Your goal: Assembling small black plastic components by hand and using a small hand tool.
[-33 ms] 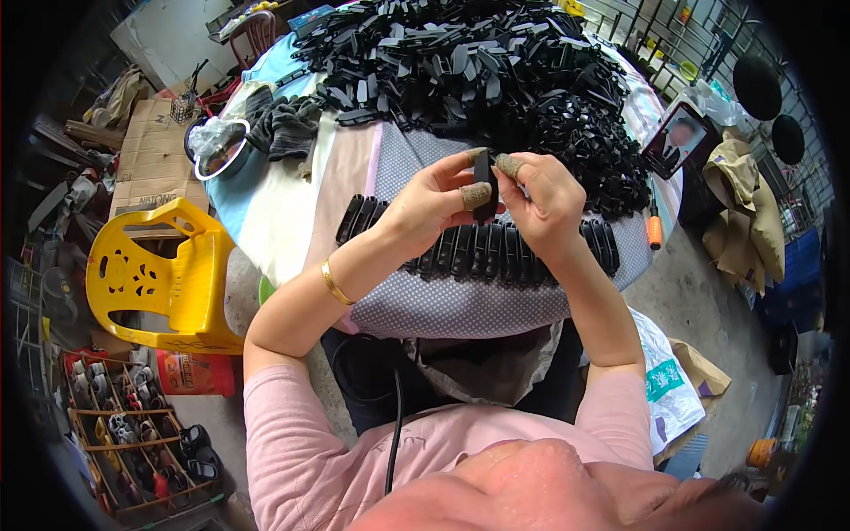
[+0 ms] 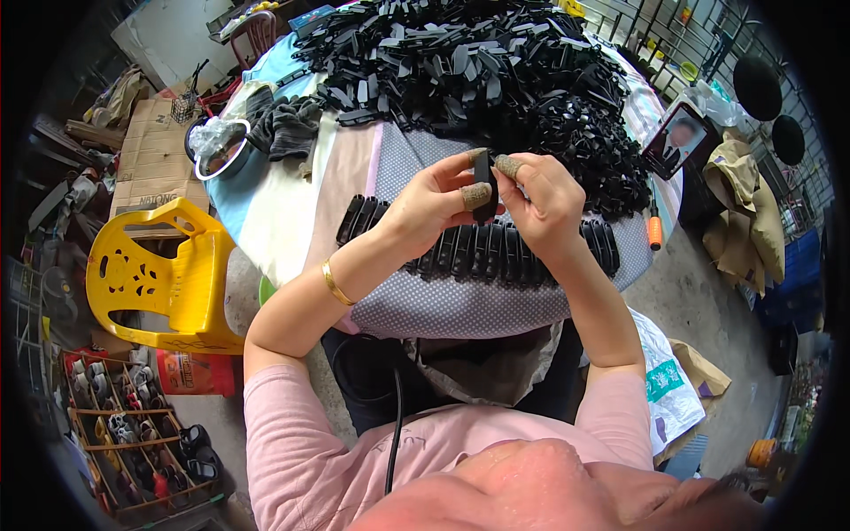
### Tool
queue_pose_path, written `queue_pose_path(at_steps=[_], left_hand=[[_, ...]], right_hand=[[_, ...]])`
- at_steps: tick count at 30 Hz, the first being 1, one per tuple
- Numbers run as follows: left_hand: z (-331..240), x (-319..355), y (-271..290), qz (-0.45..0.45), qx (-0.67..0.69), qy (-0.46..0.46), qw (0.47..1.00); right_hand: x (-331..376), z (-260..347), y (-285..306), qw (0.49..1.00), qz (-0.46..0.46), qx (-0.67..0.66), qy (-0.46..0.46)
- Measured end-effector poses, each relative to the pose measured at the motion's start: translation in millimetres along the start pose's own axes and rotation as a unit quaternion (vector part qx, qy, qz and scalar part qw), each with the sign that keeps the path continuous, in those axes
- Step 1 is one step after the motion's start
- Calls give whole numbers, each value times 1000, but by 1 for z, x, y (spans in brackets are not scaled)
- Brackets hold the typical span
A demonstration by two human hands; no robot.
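Note:
Over the near part of the table, my left hand grips a narrow black plastic piece upright between thumb and fingers. My right hand is closed in a pinch at that piece's right edge; whatever its fingertips hold is too small to make out. Brownish wraps cover some fingertips on both hands. Beneath the hands, a curved row of similar black pieces stands side by side on the dotted cloth. My wrists and hands hide part of this row.
Beyond, a heap of long black pieces adjoins a pile of smaller black parts. An orange-handled tool and a propped phone are at right. Left are dark gloves, a bowl and a yellow chair.

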State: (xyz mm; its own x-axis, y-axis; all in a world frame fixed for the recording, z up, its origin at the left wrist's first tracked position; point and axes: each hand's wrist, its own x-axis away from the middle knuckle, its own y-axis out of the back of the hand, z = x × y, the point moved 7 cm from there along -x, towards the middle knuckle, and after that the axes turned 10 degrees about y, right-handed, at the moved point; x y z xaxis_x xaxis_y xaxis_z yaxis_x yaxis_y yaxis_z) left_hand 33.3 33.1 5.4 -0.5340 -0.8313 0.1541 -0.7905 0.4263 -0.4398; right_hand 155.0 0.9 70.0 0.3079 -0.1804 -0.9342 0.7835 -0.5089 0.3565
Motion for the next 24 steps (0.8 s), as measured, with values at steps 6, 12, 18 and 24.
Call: queue_pose_path(at_steps=[6, 12, 18, 24], left_hand=[[-5, 1, 9, -21, -73, -24, 997], [-6, 6, 12, -44, -89, -25, 995], [-38, 26, 39, -145, -328, -31, 933], [-61, 60, 135, -272, -421, 57, 863]], right_hand=[[-2, 3, -9, 997, 77, -25, -17], [-1, 6, -20, 989, 131, -68, 8], [7, -30, -15, 976, 105, -148, -124], [43, -71, -13, 928, 290, 87, -217]])
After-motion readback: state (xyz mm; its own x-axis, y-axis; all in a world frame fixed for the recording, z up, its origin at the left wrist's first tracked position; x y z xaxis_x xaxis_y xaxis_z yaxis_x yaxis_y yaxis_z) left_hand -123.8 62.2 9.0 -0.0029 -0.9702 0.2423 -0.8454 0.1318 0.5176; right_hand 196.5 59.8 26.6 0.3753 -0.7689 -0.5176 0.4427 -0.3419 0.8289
